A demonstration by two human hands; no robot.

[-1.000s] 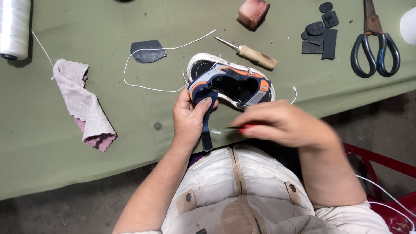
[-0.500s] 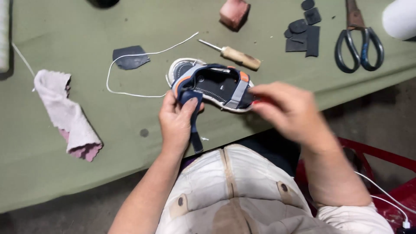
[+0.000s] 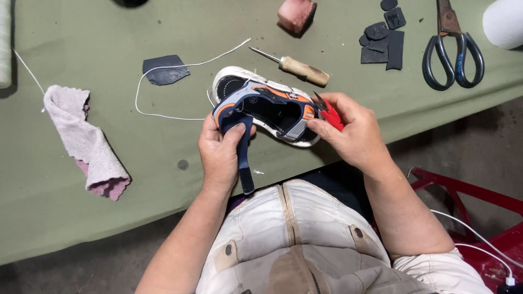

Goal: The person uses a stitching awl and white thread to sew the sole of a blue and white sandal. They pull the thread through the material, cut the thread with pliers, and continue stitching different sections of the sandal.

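Note:
A small sandal (image 3: pixel 265 103), navy and orange with a white sole, is held over the front edge of the green table (image 3: pixel 98 65). My left hand (image 3: pixel 220 152) grips its heel end, and a loose navy strap hangs down past the thumb. My right hand (image 3: pixel 351 130) holds red thread snips (image 3: pixel 327 112) with the metal tips against the sandal's toe end. A white thread (image 3: pixel 180 73) runs from the sandal across the table.
On the table lie a wooden-handled awl (image 3: pixel 297 68), black scissors (image 3: pixel 452 51), several dark rubber pieces (image 3: pixel 381 41), a dark leather patch (image 3: pixel 163 69), a pink cloth (image 3: pixel 84 141), a pink block (image 3: pixel 296 13) and a white spool (image 3: pixel 504 22). A red frame (image 3: pixel 468 190) stands at my right.
My right hand has come up to the sandal's toe end with the red snips. The view has shifted, so everything on the table sits lower and further right in frame.

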